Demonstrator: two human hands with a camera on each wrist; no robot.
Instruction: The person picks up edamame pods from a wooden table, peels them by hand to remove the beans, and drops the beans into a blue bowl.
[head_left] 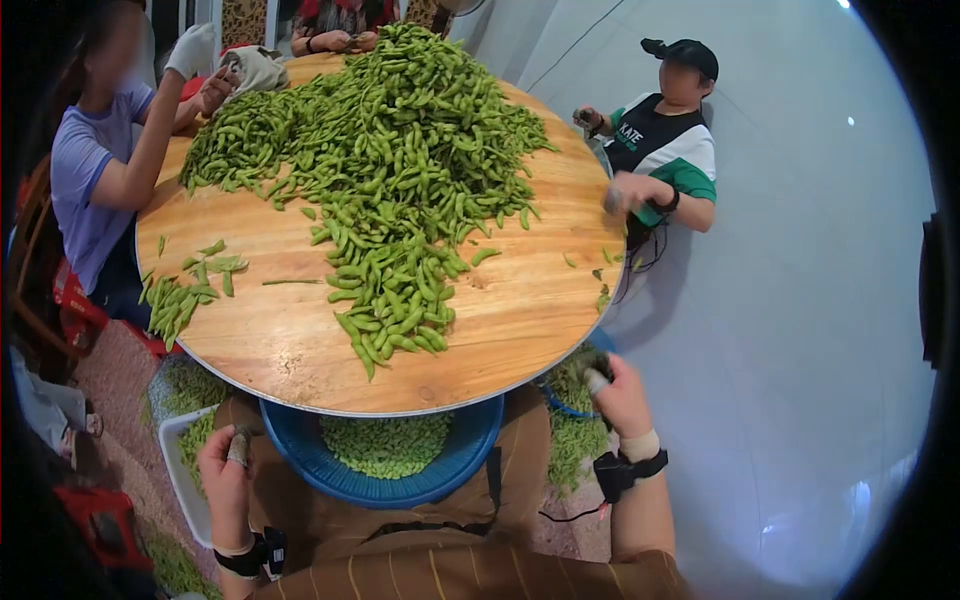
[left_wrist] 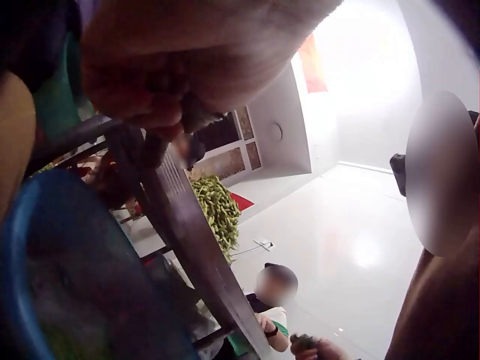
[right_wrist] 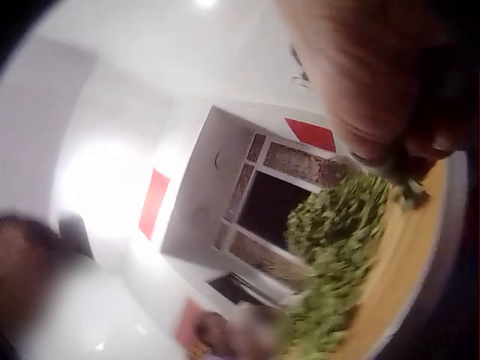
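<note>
Bending the left hand's (head_left: pixel 226 480) fingers inward, low and just beside the blue tub (head_left: pixel 295 450), near the white basin (head_left: pixel 182 492); not managing to tell whether pinching anything. Bending the right hand's (head_left: pixel 626 405) fingers inward too, over on the tub's other side, near the tabletop (head_left: pixel 520 335), showing something dark at the fingertips, too blurred for naming or for confirming a grip. Seeing green pods (head_left: pixel 400 150) heaped high across the tabletop's far half, trailing down the middle toward the near edge! Spotting shelled beans (head_left: pixel 385 445) lying inside the tub, partly beneath that edge. Noticing one person in lavender (head_left: pixel 90 195) at left, another in a black cap (head_left: pixel 690 60) at right.
</note>
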